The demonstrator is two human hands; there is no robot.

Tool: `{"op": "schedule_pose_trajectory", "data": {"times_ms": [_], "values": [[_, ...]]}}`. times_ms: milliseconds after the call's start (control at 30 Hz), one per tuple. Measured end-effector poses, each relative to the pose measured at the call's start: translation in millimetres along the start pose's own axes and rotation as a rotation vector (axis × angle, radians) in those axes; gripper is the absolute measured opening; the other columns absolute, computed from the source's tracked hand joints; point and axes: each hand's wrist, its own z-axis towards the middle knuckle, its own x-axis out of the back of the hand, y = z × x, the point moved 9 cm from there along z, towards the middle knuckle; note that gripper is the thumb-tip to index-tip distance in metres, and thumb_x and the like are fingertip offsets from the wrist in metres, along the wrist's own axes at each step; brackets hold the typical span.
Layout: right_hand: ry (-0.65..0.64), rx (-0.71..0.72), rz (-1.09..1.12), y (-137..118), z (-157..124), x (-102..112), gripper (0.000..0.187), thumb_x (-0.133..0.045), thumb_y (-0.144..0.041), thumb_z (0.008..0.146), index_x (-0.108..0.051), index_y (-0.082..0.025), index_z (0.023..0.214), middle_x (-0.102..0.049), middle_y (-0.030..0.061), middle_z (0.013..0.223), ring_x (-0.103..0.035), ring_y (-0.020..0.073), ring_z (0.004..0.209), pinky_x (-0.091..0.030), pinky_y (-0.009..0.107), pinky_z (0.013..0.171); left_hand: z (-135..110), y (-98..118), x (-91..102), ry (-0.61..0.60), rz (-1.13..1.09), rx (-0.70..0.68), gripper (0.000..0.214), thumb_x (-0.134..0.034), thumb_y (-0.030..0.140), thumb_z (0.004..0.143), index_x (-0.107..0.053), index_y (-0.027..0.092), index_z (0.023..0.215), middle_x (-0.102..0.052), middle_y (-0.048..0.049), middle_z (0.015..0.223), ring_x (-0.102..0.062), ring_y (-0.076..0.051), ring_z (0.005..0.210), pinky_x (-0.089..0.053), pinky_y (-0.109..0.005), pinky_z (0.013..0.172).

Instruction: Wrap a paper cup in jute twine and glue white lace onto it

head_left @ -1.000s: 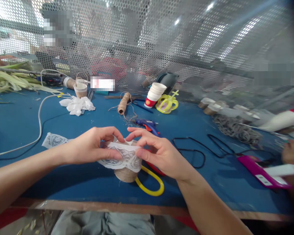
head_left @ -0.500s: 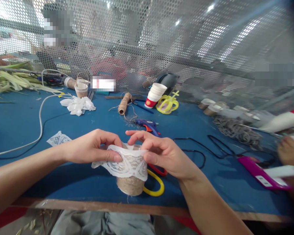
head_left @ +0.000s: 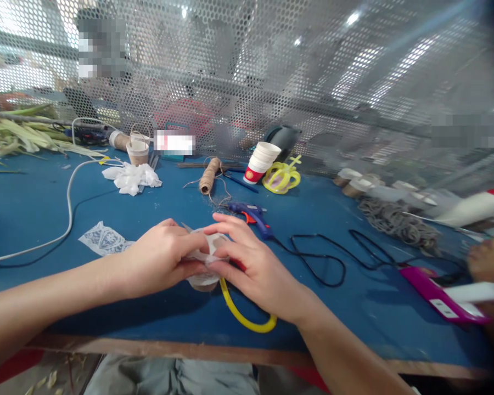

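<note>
Screen point(head_left: 247, 55): perforated grey metal; stands behind table; a horizontal bar point(head_left: 33, 44) crosses it. Light point(head_left: 352, 19): small, bright white, at upper right. Table point(head_left: 329, 203): blue top, brown front edge point(head_left: 160, 350). Floor point(head_left: 37, 374): greyish, partly visible at lower left.

Left hand point(head_left: 162, 258) near right hand point(head_left: 257, 269); fingers point(head_left: 231, 225) bent, forearms point(head_left: 74, 281) angled inward.

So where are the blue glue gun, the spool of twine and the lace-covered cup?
Blue glue gun point(head_left: 253, 210): head view, on its body.
Spool of twine point(head_left: 209, 175): head view, on the wound twine.
Lace-covered cup point(head_left: 203, 278): head view, on the lace at its near side.
</note>
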Motion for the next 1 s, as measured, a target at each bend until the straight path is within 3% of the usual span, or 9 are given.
{"op": "schedule_pose_trajectory", "data": {"times_ms": [100,300,500,633,733,800,1000], "values": [[0.037,-0.002,-0.025,5.3,-2.9,9.3,0.011,-0.056,-0.022,0.085,-0.061,-0.019,0.075,-0.057,0.0092,0.118,-0.036,0.0255,0.128,-0.036,0.048,0.101,-1.5,-6.8,9.3,0.043,-0.033,0.07,0.021,-0.061,0.022,0.077,-0.055,0.016,0.096,-0.056,0.0049,0.057,-0.052,-0.012,0.055,-0.036,-0.02,0.055],[0.066,0.034,-0.039,8.0,-7.0,19.2,0.01,-0.057,-0.02,0.084,-0.061,-0.018,0.075,-0.057,0.0096,0.117,-0.036,0.0252,0.127,-0.035,0.047,0.103,-9.8,-30.9,15.0,0.079,-0.195,0.221,0.02,-0.056,0.029,0.08,-0.052,0.016,0.094,-0.047,0.0088,0.054,-0.043,-0.007,0.046,-0.032,-0.016,0.046],[0.066,0.038,0.024,6.0,-6.4,22.1,0.009,-0.058,-0.02,0.083,-0.06,-0.02,0.074,-0.056,0.0079,0.118,-0.038,0.0238,0.127,-0.037,0.044,0.102,-10.0,-45.0,10.0,0.055,-0.33,0.337,0.025,-0.058,0.036,0.077,-0.054,0.016,0.093,-0.048,0.0077,0.055,-0.043,-0.008,0.049,-0.033,-0.017,0.047],[0.077,0.057,-0.011,5.0,-6.7,24.6,0.008,-0.059,-0.018,0.083,-0.06,-0.02,0.075,-0.056,0.0077,0.118,-0.037,0.0245,0.127,-0.035,0.045,0.103,-10.6,-50.3,-2.0,-0.059,-0.527,0.44,0.03,-0.058,0.039,0.076,-0.058,0.015,0.094,-0.049,0.006,0.056,-0.043,-0.009,0.051,-0.033,-0.018,0.047],[0.094,0.069,-0.041,5.1,-7.0,26.1,0.009,-0.058,-0.018,0.083,-0.06,-0.02,0.075,-0.057,0.008,0.117,-0.037,0.0249,0.127,-0.035,0.046,0.103,-11.9,-44.3,-9.2,-0.146,-0.655,0.433,0.026,-0.059,0.038,0.075,-0.061,0.013,0.082,-0.054,0.003,0.061,-0.044,-0.009,0.055,-0.035,-0.018,0.05],[0.102,0.071,-0.051,5.4,-6.9,26.4,0.009,-0.058,-0.018,0.083,-0.06,-0.02,0.074,-0.057,0.0083,0.116,-0.038,0.0251,0.126,-0.035,0.046,0.102,-12.7,-39.5,-10.7,-0.175,-0.694,0.409,0.025,-0.06,0.036,0.075,-0.062,0.014,0.086,-0.056,0.0028,0.064,-0.045,-0.008,0.056,-0.036,-0.017,0.052],[0.096,0.078,-0.057,4.5,-6.4,25.6,0.009,-0.058,-0.019,0.082,-0.061,-0.019,0.074,-0.058,0.0088,0.117,-0.038,0.0259,0.126,-0.036,0.047,0.102,-10.8,-29.9,-9.0,-0.187,-0.589,0.284,0.025,-0.059,0.032,0.078,-0.064,0.014,0.094,-0.06,0.0027,0.068,-0.046,-0.008,0.058,-0.036,-0.016,0.054]]}}
